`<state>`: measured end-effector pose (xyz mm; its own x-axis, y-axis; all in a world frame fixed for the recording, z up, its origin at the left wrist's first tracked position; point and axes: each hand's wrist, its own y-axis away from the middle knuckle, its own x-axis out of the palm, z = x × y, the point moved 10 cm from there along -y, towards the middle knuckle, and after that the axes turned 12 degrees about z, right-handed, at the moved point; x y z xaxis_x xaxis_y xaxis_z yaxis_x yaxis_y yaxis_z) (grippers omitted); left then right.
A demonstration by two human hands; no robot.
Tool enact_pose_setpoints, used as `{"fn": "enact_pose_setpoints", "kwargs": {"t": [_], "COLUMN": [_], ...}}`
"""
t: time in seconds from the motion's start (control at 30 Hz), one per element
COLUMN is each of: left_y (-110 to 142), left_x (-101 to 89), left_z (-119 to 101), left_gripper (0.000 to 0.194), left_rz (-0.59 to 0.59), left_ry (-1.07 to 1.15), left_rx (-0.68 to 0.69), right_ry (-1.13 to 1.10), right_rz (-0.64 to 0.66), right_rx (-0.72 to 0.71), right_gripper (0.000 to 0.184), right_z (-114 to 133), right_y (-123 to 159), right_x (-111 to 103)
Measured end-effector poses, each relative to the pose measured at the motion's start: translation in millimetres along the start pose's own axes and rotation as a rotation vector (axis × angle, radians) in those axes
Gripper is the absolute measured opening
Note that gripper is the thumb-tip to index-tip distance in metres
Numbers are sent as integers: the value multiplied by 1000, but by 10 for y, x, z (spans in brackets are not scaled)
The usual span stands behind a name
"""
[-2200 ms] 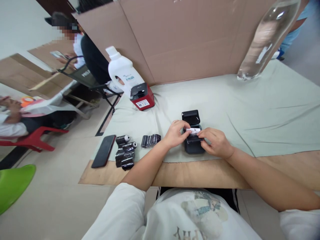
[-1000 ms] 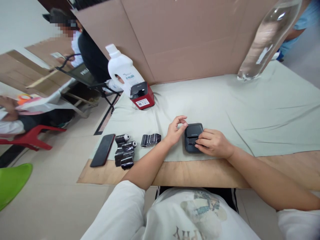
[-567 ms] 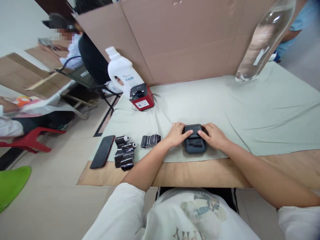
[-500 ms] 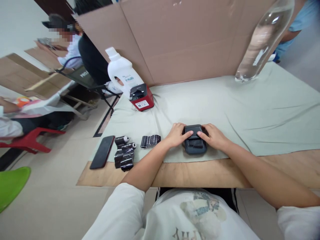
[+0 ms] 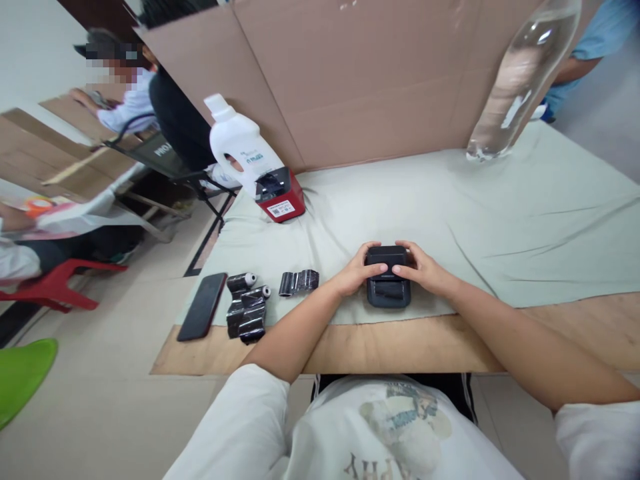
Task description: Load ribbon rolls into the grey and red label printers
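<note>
A small black label printer (image 5: 389, 291) lies with its lid closed on the pale green cloth (image 5: 500, 213), near the table's front edge. My left hand (image 5: 356, 272) grips its left side, thumb pressed on the lid. My right hand (image 5: 424, 269) wraps the right side, thumb on the lid too. Left of the printer lie a black-wrapped roll (image 5: 299, 282) and further black-wrapped rolls (image 5: 246, 308) with white cores.
A black phone (image 5: 202, 315) lies at the cloth's left end. A red and black printer (image 5: 278, 194) and a white jug (image 5: 238, 144) stand at the back left before a cardboard wall (image 5: 360, 73). A clear bottle (image 5: 520, 73) stands back right. Other people sit at the left.
The printer's lid was open with a white roll inside; it is now closed. Both my hands moved from the roll to the lid and now clasp the printer's sides.
</note>
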<state>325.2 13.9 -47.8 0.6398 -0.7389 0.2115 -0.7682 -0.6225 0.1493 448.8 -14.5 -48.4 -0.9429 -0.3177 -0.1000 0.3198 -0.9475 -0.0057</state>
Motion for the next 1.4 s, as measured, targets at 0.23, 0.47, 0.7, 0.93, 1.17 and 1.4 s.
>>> {"fn": "enact_pose_setpoints", "kwargs": {"t": [0.23, 0.47, 0.7, 0.93, 1.17, 1.4], "left_y": [-11, -32, -63, -44, -73, -143], "left_x": [8, -115, -288, -329, -254, -256], "left_z": [-78, -6, 40, 150, 148, 192], "left_gripper": [64, 57, 54, 59, 38, 30], "left_rz": [42, -86, -246, -329, -277, -260], "left_ry": [-79, 78, 333, 235, 19, -7], "left_rx": [57, 57, 68, -11, -89, -118], "right_ry": [105, -25, -226, -479, -377, -46], "right_rz": [18, -56, 123, -29, -594, -908], "right_rx": [-29, 42, 103, 184, 228, 384], "right_gripper": [65, 72, 89, 64, 47, 45], "right_z": [109, -36, -154, -212, -173, -100], "right_y": [16, 1, -29, -67, -222, 162], "right_x": [34, 8, 198, 19, -1790, -3014]}}
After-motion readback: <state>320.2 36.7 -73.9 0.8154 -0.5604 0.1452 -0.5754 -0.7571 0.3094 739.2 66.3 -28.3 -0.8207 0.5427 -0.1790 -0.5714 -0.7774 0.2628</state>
